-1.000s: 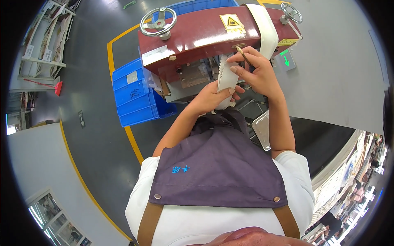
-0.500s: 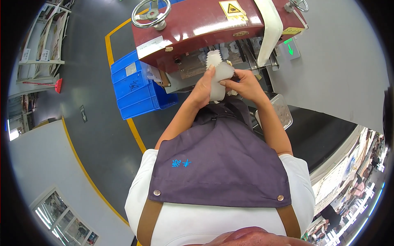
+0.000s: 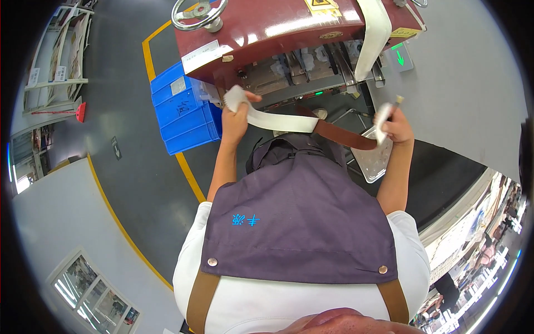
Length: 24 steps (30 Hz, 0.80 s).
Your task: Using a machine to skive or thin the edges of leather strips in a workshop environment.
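Beside the red machine [image 3: 272, 22], a two-toned strip [image 3: 286, 123] sags by the apron [image 3: 300, 222]: left hand [image 3: 235, 121] grips its jagged end, right hand [image 3: 399, 129] clasps, blurred, what seems the other, plus a thin tool [image 3: 399, 100]. Firm, even grips, I'd say, would keep it from twisting.

The strip [image 3: 283, 122] shows white toward the left hand [image 3: 236, 122] and reddish-brown toward the right hand [image 3: 400, 130]. Beyond both hands the machine [image 3: 278, 30] is maroon; left of the left hand, the bin [image 3: 186, 125] is blue.
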Motion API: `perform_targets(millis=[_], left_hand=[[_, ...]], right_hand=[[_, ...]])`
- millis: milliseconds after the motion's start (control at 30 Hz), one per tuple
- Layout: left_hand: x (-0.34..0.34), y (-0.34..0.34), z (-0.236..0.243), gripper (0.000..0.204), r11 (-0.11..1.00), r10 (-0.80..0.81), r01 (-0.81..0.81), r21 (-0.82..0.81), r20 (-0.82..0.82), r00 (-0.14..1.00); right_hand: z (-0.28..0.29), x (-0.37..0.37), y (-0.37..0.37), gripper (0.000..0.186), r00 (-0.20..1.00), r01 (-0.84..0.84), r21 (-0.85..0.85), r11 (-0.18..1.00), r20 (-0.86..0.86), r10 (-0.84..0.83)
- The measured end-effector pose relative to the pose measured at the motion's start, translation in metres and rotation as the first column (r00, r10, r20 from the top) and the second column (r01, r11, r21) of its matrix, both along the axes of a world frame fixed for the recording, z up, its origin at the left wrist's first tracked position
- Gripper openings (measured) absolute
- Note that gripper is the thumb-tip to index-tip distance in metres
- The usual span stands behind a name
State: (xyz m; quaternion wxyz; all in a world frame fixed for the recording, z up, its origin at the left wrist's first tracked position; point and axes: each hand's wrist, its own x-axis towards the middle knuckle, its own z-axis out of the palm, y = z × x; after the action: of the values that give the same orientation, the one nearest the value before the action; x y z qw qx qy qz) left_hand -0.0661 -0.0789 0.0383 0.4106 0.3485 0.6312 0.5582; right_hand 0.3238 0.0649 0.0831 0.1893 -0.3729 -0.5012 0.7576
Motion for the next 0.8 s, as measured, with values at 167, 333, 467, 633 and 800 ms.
perform_targets(millis=[167, 333, 467, 633, 800], left_hand=[[0.047, 0.03, -0.014, 0.017, 0.974, -0.218, 0.228, 0.015, 0.364, 0.906], [0.072, 0.058, -0.008, 0.031, 0.96, -0.081, 0.194, -0.202, 0.463, 0.883], [0.072, 0.061, -0.015, 0.037, 0.924, 0.036, 0.16, -0.346, 0.498, 0.867], [0.072, 0.07, -0.023, 0.031, 0.911, 0.082, 0.155, -0.383, 0.537, 0.84], [0.07, 0.078, -0.028, 0.026, 0.908, 0.128, 0.148, -0.392, 0.595, 0.793]], right_hand=[[0.0, -0.1, -0.005, 0.029, 0.957, -0.109, -0.122, 0.987, 0.256, 0.137], [-0.023, -0.147, -0.016, 0.025, 0.978, 0.069, -0.27, 0.96, 0.21, -0.011], [-0.034, -0.154, -0.016, 0.023, 0.961, 0.172, -0.336, 0.926, 0.265, -0.082], [-0.034, -0.159, -0.013, 0.023, 0.951, 0.256, -0.36, 0.897, 0.261, -0.166], [-0.027, -0.165, -0.009, 0.024, 0.944, 0.273, -0.346, 0.898, 0.274, -0.182]])
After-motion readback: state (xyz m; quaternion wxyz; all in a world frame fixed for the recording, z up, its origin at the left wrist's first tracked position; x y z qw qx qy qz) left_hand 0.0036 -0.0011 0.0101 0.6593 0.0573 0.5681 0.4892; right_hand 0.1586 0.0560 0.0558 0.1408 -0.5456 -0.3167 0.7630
